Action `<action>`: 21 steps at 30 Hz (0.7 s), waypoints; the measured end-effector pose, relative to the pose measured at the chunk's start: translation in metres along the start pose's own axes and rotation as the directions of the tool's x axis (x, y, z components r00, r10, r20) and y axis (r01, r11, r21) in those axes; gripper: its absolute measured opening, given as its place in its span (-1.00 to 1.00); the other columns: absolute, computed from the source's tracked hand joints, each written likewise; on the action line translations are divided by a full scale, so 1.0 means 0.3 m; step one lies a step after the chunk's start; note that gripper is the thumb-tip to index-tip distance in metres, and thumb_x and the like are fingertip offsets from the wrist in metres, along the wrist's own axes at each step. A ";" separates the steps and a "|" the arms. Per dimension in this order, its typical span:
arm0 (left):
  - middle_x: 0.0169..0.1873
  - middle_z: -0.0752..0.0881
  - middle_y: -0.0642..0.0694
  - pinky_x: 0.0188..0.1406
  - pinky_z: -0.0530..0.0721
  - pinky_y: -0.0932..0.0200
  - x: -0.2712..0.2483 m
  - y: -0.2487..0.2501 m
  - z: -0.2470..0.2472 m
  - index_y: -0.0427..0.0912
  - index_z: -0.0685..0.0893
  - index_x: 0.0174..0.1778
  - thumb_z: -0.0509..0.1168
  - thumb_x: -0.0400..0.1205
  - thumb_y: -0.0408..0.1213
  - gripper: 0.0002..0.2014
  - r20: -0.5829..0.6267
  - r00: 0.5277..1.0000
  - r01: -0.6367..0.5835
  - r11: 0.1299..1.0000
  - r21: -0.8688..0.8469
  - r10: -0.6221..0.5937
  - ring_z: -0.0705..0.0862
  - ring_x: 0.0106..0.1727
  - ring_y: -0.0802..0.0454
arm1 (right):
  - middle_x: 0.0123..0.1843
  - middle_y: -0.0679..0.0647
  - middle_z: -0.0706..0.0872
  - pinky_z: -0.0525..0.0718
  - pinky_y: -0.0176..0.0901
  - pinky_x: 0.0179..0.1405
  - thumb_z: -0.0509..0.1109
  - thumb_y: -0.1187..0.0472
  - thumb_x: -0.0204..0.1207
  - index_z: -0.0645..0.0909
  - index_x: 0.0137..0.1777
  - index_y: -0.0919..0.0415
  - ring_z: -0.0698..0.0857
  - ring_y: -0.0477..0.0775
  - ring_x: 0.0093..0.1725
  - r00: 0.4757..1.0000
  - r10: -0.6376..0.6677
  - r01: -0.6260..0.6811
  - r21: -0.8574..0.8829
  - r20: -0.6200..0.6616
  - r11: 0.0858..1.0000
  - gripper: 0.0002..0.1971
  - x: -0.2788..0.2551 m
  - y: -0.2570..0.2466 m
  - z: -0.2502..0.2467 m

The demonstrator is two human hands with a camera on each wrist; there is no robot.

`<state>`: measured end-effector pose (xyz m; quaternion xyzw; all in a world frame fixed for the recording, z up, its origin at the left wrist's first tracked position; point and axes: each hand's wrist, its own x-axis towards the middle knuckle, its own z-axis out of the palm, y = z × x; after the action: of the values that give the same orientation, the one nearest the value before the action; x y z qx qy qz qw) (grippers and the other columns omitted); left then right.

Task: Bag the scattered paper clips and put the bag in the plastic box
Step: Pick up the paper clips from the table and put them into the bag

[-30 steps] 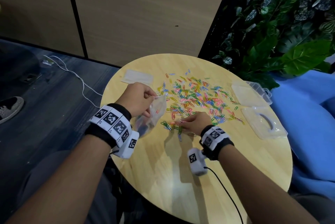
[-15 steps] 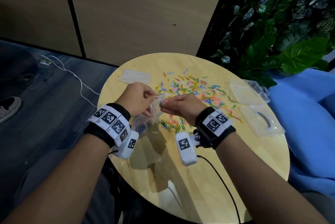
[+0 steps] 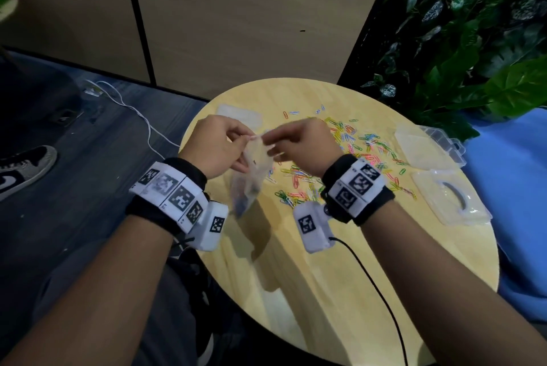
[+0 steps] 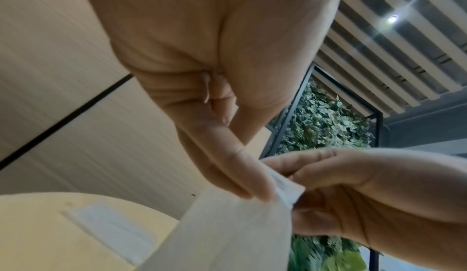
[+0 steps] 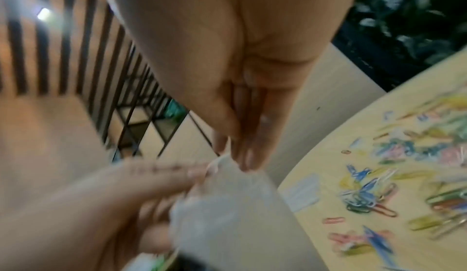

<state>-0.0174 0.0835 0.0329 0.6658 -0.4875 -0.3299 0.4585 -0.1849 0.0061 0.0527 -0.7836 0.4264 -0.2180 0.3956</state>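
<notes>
A small clear bag (image 3: 251,176) hangs above the table's left part, with a few clips showing at its bottom. My left hand (image 3: 233,140) pinches the bag's top edge from the left. From the right, my right hand (image 3: 284,140) pinches the same edge, so the two sets of fingertips meet at the bag's mouth. The left wrist view shows the left fingers (image 4: 242,171) on the bag (image 4: 227,227), and the blurred right wrist view shows the right fingers (image 5: 247,147) on it. Several coloured paper clips (image 3: 355,146) lie scattered on the round wooden table (image 3: 325,276).
An open clear plastic box (image 3: 426,140) and its flat lid half (image 3: 450,202) lie at the table's right edge. A flat clear packet (image 3: 239,112) lies at the far left of the table. Green plants and a blue seat stand to the right.
My right hand left the clip pile on the table and rose to the bag's mouth. Both hands now hold the bag higher, and the right hand pinches its top edge.
</notes>
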 end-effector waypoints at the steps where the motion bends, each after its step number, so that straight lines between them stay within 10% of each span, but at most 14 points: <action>1: -0.24 0.72 -0.17 -0.34 0.88 -0.02 0.001 -0.005 -0.019 -0.31 0.79 0.04 0.37 0.70 -0.40 -0.90 -0.033 0.999 0.005 1.000 -0.013 -0.006 0.82 -0.47 -0.05 | -0.09 0.15 0.85 0.82 -0.08 -0.10 0.24 0.54 0.52 0.82 -0.06 0.24 0.84 0.06 -0.18 0.995 0.063 -0.045 0.214 -0.079 0.976 -0.67 0.021 0.015 -0.021; 3: -0.26 0.69 -0.18 -0.40 0.87 0.06 0.004 -0.013 -0.050 -0.32 0.78 0.04 0.37 0.71 -0.40 -0.90 -0.085 0.996 0.011 0.999 -0.041 -0.015 0.79 -0.51 0.02 | -0.01 0.22 0.84 0.82 -0.01 -0.08 0.22 0.55 0.55 0.80 -0.06 0.26 0.84 0.18 -0.07 0.980 0.167 -0.121 0.342 -0.107 0.932 -0.67 0.069 0.066 -0.044; 8: -0.30 0.70 -0.15 -0.33 0.88 -0.01 0.019 -0.032 -0.085 -0.34 0.79 0.07 0.35 0.72 -0.41 -0.87 -0.149 0.989 0.014 0.999 -0.039 -0.020 0.82 -0.46 -0.07 | 0.51 0.06 0.59 0.58 -0.10 0.33 0.23 0.21 0.68 0.59 0.46 0.02 0.63 0.15 0.39 0.983 0.074 0.017 -0.478 0.171 0.878 -0.62 0.120 0.180 0.079; 12: -0.26 0.71 -0.13 -0.28 0.88 -0.09 0.024 -0.039 -0.071 -0.31 0.80 0.07 0.35 0.72 -0.39 -0.87 -0.147 0.989 0.004 1.000 0.007 -0.003 0.85 -0.38 -0.17 | 0.76 0.06 0.04 0.22 0.17 0.65 0.21 0.11 0.69 0.09 0.72 0.01 0.11 0.19 0.71 0.920 0.124 0.182 -0.685 0.372 0.706 -0.37 0.155 0.244 0.203; 18: -0.17 0.75 -0.18 -0.36 0.88 0.03 0.030 -0.037 -0.053 -0.26 0.79 0.05 0.35 0.71 -0.39 -0.89 -0.110 0.994 0.020 0.999 0.030 -0.016 0.85 -0.43 -0.07 | 0.76 0.02 0.03 0.33 0.23 0.57 0.17 0.17 0.67 0.04 0.73 0.02 0.12 0.21 0.71 0.889 0.149 0.302 -0.800 0.432 0.518 -0.35 0.204 0.278 0.240; 21: -0.14 0.77 -0.20 -0.36 0.87 0.08 0.036 -0.033 -0.040 -0.24 0.79 0.03 0.36 0.71 -0.37 -0.90 -0.094 0.995 0.027 0.999 0.044 -0.023 0.85 -0.44 -0.08 | 0.56 0.15 0.38 0.64 0.10 0.07 0.23 0.36 0.58 0.21 0.65 0.21 0.52 0.28 0.42 0.887 0.127 0.345 -0.821 0.443 0.455 -0.38 0.160 0.257 0.236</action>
<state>0.0000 0.0778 0.0280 0.6968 -0.4645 -0.2930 0.4614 -0.1491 -0.0286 -0.0510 -0.9269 0.3212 0.1938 0.0020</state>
